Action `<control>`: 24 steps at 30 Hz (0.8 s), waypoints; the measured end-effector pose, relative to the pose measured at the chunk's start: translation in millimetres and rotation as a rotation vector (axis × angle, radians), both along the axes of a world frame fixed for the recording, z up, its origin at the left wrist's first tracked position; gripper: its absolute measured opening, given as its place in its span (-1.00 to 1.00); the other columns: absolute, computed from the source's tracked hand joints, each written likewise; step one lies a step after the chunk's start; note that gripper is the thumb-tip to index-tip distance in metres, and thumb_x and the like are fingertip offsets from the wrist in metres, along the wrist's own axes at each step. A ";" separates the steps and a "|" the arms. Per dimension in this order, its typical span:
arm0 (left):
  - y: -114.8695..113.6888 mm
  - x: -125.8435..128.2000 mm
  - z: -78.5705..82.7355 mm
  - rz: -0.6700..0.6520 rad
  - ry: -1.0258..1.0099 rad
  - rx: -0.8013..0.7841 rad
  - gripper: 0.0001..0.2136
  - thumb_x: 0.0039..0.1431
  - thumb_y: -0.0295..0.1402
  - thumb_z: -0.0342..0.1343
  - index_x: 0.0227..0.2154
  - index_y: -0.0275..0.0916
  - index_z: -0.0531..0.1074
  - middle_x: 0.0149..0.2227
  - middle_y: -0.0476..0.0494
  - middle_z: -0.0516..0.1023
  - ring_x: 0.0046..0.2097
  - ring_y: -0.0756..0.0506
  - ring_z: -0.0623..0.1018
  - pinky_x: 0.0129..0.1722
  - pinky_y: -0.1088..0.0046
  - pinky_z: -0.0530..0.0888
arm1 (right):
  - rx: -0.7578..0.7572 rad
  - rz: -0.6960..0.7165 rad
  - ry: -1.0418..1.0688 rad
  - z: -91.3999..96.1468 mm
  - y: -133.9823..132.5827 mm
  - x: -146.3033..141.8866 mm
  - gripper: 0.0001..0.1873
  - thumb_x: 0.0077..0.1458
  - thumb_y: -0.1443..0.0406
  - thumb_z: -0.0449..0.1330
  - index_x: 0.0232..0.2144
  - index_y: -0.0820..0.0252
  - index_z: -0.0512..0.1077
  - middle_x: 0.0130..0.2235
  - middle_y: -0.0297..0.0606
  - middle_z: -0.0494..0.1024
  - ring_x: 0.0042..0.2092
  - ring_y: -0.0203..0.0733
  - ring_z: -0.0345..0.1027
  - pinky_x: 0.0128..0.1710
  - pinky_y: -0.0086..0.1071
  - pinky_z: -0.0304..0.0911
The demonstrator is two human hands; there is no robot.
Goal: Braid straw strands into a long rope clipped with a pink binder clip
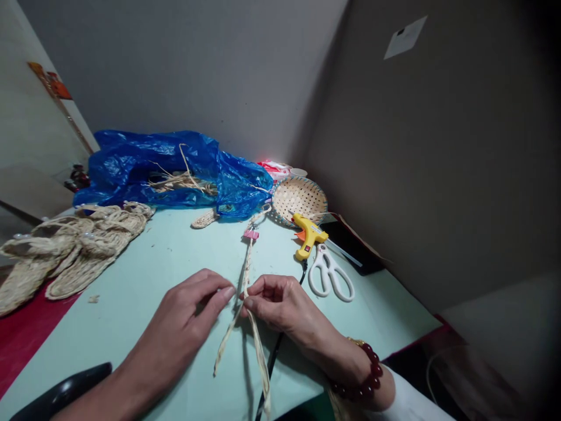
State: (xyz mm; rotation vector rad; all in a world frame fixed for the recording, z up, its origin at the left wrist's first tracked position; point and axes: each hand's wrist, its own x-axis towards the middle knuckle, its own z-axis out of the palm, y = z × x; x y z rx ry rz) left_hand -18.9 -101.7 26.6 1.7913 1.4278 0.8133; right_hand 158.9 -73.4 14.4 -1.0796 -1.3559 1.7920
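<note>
A thin braid of pale straw strips [246, 266] runs down the pale green table [144, 275], pinned at its far end by a pink binder clip [251, 234]. My left hand [193, 313] pinches the braid's near end from the left. Facing it, my right hand [280, 301] pinches the same spot with thumb and forefinger; a dark red bead bracelet sits on that wrist. Two loose strip ends [258, 356] hang below the fingers toward the table's front edge.
A yellow glue gun [309, 235] with its black cord and white scissors [329, 273] lie to the right. A round woven basket [299, 200] and a blue plastic bag [170, 169] with straw stand at the back. Woven straw sandals [74, 248] lie at the left.
</note>
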 end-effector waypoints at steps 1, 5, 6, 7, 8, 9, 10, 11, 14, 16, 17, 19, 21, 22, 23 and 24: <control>4.6 0.6 -0.8 -0.043 -0.124 -0.116 -0.80 0.25 -0.22 -0.03 -0.35 -0.20 0.42 -0.35 -0.03 0.46 -0.25 -0.08 0.47 -0.19 0.41 0.32 | -0.006 0.013 0.015 0.2 -0.2 0.4 -0.73 -0.05 0.19 0.32 -0.40 0.26 0.39 -0.48 -0.37 0.47 -0.57 -0.46 0.01 -0.56 -0.51 -0.09; 12.8 6.8 -12.5 -0.159 -0.423 -0.474 -0.80 0.21 -0.18 -0.01 -0.27 -0.22 0.31 -0.57 0.16 0.21 -0.57 0.06 0.17 -0.57 0.54 0.11 | 0.079 0.030 0.001 -1.1 -2.2 2.2 -0.73 -0.02 0.16 0.30 -0.40 0.27 0.42 -0.52 -0.41 0.37 -0.53 -0.42 0.05 -0.51 -0.50 -0.02; 12.5 8.0 -15.1 -0.136 -0.421 -0.495 -0.79 0.21 -0.16 -0.02 -0.30 -0.22 0.29 -0.59 0.19 0.13 -0.59 0.06 0.08 -0.60 0.54 0.03 | 0.133 0.031 -0.039 -2.0 -3.2 2.7 -0.75 0.02 0.17 0.27 -0.40 0.28 0.43 -0.51 -0.40 0.37 -0.50 -0.40 0.10 -0.48 -0.50 0.02; 11.6 8.7 -16.7 -0.106 -0.397 -0.497 -0.78 0.21 -0.15 -0.03 -0.33 -0.22 0.29 -0.59 0.19 0.09 -0.58 0.06 0.04 -0.60 0.53 -0.01 | 0.194 0.031 -0.095 -2.8 -4.6 3.3 -0.78 0.07 0.19 0.23 -0.39 0.28 0.45 -0.49 -0.37 0.39 -0.46 -0.38 0.14 -0.45 -0.49 0.05; 10.4 9.0 -17.3 -0.084 -0.360 -0.486 -0.77 0.21 -0.14 -0.03 -0.35 -0.22 0.29 -0.59 0.18 0.09 -0.56 0.06 0.05 -0.59 0.53 0.00 | 0.259 0.032 -0.165 -3.6 -6.2 3.8 -0.80 0.10 0.22 0.19 -0.38 0.28 0.46 -0.47 -0.35 0.41 -0.44 -0.36 0.18 -0.43 -0.48 0.08; 9.1 9.1 -16.9 -0.072 -0.316 -0.467 -0.76 0.21 -0.14 -0.04 -0.37 -0.22 0.29 -0.57 0.17 0.12 -0.54 0.05 0.09 -0.57 0.53 0.05 | 0.321 0.028 -0.241 -4.1 -8.0 4.4 -0.81 0.13 0.24 0.15 -0.37 0.28 0.47 -0.47 -0.34 0.43 -0.42 -0.34 0.21 -0.41 -0.48 0.09; 7.9 9.0 -15.8 -0.060 -0.265 -0.443 -0.76 0.20 -0.14 -0.04 -0.40 -0.22 0.29 -0.55 0.14 0.16 -0.51 0.03 0.14 -0.53 0.52 0.10 | 0.378 0.016 -0.314 -4.5 -10.1 4.9 -0.81 0.15 0.26 0.13 -0.37 0.27 0.48 -0.47 -0.34 0.44 -0.42 -0.34 0.23 -0.41 -0.48 0.10; 6.9 9.0 -14.4 -0.047 -0.207 -0.414 -0.75 0.19 -0.13 -0.05 -0.43 -0.22 0.29 -0.53 0.11 0.20 -0.47 0.01 0.19 -0.48 0.51 0.15 | 0.428 0.000 -0.381 -4.7 -12.2 5.5 -0.81 0.16 0.27 0.11 -0.37 0.26 0.48 -0.49 -0.35 0.44 -0.43 -0.34 0.23 -0.42 -0.48 0.10; 5.1 10.0 -10.2 -0.015 -0.046 -0.347 -0.70 0.19 -0.12 -0.08 -0.53 -0.20 0.26 -0.51 0.07 0.25 -0.39 -0.04 0.26 -0.38 0.46 0.21 | 0.535 -0.050 -0.494 -5.1 -19.4 6.9 -0.82 0.17 0.29 0.11 -0.41 0.24 0.46 -0.51 -0.37 0.44 -0.47 -0.36 0.24 -0.46 -0.49 0.08; 4.7 11.8 -9.0 0.001 -0.005 -0.338 -0.70 0.18 -0.13 -0.09 -0.55 -0.19 0.25 -0.52 0.07 0.25 -0.39 -0.06 0.28 -0.38 0.45 0.21 | 0.615 -0.081 -0.525 -6.2 -24.7 7.1 -0.82 0.19 0.29 0.09 -0.40 0.23 0.44 -0.49 -0.36 0.46 -0.47 -0.35 0.27 -0.47 -0.48 0.09; 4.7 12.8 -8.6 0.004 -0.010 -0.344 -0.71 0.17 -0.14 -0.08 -0.56 -0.19 0.25 -0.52 0.07 0.25 -0.39 -0.06 0.28 -0.39 0.45 0.21 | 0.680 -0.093 -0.535 -7.2 -27.3 6.8 -0.82 0.20 0.30 0.08 -0.39 0.24 0.44 -0.47 -0.34 0.47 -0.46 -0.35 0.28 -0.46 -0.48 0.10; 4.8 14.3 -8.1 0.003 -0.060 -0.372 -0.73 0.14 -0.16 -0.05 -0.56 -0.19 0.27 -0.53 0.07 0.26 -0.39 -0.07 0.28 -0.40 0.46 0.22 | 0.885 -0.110 -0.568 -9.8 -31.9 5.3 -0.81 0.22 0.34 0.06 -0.40 0.27 0.42 -0.46 -0.30 0.47 -0.45 -0.32 0.30 -0.46 -0.44 0.12; 4.5 14.7 -7.2 -0.008 -0.139 -0.409 -0.75 0.12 -0.17 -0.01 -0.56 -0.20 0.28 -0.53 0.07 0.25 -0.40 -0.06 0.27 -0.40 0.47 0.23 | 1.153 -0.108 -0.635 -12.6 -35.2 3.3 -0.79 0.20 0.41 0.03 -0.43 0.31 0.40 -0.48 -0.26 0.44 -0.47 -0.28 0.27 -0.50 -0.39 0.10; 4.1 14.4 -6.7 -0.017 -0.177 -0.428 -0.76 0.12 -0.18 0.01 -0.55 -0.21 0.31 -0.52 0.07 0.26 -0.39 -0.05 0.27 -0.39 0.47 0.24 | 1.290 -0.088 -0.684 -13.8 -36.3 2.3 -0.79 0.19 0.45 0.01 -0.44 0.32 0.40 -0.49 -0.23 0.43 -0.49 -0.25 0.26 -0.53 -0.36 0.08; 3.6 14.0 -6.3 -0.020 -0.210 -0.448 -0.77 0.12 -0.19 0.02 -0.54 -0.21 0.32 -0.51 0.07 0.27 -0.38 -0.05 0.28 -0.37 0.47 0.25 | 1.418 -0.059 -0.735 -15.0 -37.0 1.3 -0.78 0.16 0.48 -0.01 -0.45 0.33 0.40 -0.50 -0.21 0.42 -0.50 -0.22 0.25 -0.56 -0.34 0.06; 2.9 13.4 -6.1 -0.010 -0.239 -0.460 -0.77 0.13 -0.18 0.03 -0.53 -0.21 0.33 -0.50 0.06 0.29 -0.37 -0.06 0.28 -0.35 0.47 0.25 | 1.533 -0.022 -0.777 -16.2 -37.4 0.3 -0.77 0.14 0.50 -0.02 -0.45 0.34 0.40 -0.51 -0.20 0.41 -0.52 -0.19 0.23 -0.58 -0.32 0.03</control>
